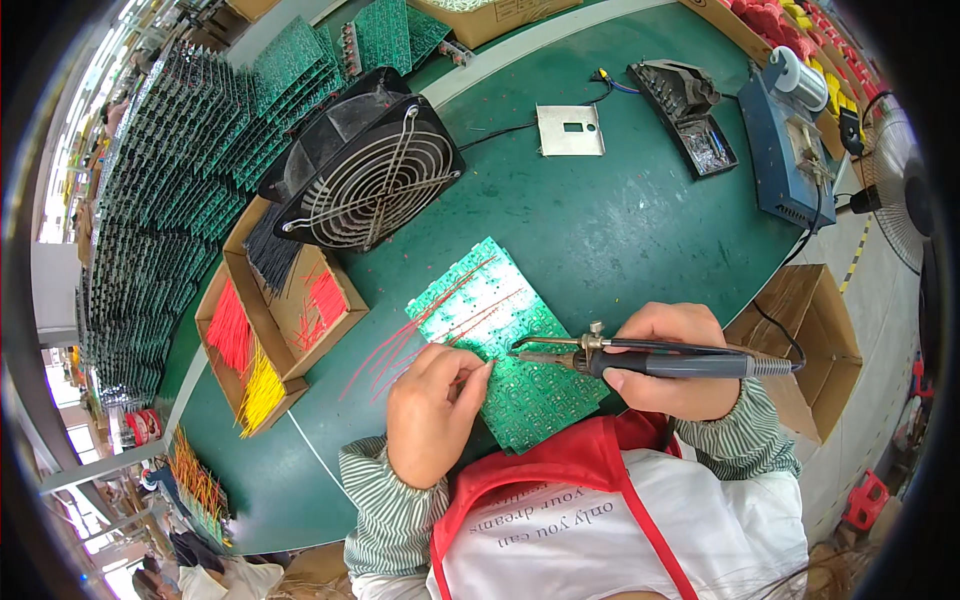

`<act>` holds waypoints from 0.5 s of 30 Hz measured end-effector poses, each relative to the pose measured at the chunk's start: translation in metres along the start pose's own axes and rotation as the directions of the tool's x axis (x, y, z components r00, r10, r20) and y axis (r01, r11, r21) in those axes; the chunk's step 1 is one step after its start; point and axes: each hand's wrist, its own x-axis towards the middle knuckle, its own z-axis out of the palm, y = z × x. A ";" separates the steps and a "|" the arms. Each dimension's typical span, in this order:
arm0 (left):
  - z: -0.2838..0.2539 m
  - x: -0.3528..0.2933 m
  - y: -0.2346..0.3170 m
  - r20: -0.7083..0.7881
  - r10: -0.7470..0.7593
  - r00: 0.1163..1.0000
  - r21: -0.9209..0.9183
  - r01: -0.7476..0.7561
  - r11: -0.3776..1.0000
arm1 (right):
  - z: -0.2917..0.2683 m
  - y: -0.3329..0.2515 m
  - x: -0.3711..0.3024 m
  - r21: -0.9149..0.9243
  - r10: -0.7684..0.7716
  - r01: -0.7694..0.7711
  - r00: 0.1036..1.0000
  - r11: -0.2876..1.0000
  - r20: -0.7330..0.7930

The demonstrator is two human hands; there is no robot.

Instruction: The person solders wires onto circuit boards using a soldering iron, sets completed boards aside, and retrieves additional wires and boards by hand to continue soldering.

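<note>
Fingers and thumb closed around the grey handle of a soldering iron (672,364), a worker's right hand (690,394) reached in from the near right, its striped sleeve cuffed at the wrist. The left hand (432,415), its forearm rising from the near edge, held thumb and forefinger pinched together at the board's left side; from where I stood, I could not tell whether they gripped a wire. The iron pointed left, its long axis running nearly straight across, its tip between the two hands and over the green circuit board (553,398). The board lay on the green table (640,240), left of the right hand, its length slanting from far left to near right. Red wires (405,330) trailed off its left edge, just beyond the left hand.
</note>
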 end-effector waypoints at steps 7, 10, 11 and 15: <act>0.004 0.001 0.000 0.015 -0.002 1.000 0.022 0.001 1.000 | 0.001 0.004 0.002 0.013 0.007 -0.007 0.999 1.000 0.037; 0.005 0.001 0.002 0.023 -0.006 1.000 0.037 0.005 0.999 | 0.001 0.005 0.002 0.029 -0.004 0.004 1.000 1.000 0.021; 0.005 0.001 0.002 0.023 -0.007 1.000 0.037 0.006 0.999 | 0.000 0.005 0.002 0.029 -0.004 0.003 1.000 1.000 0.021; 0.004 0.001 0.003 0.025 -0.005 1.000 0.046 0.003 0.999 | -0.004 0.000 0.003 -0.021 -0.021 0.021 1.000 1.000 0.008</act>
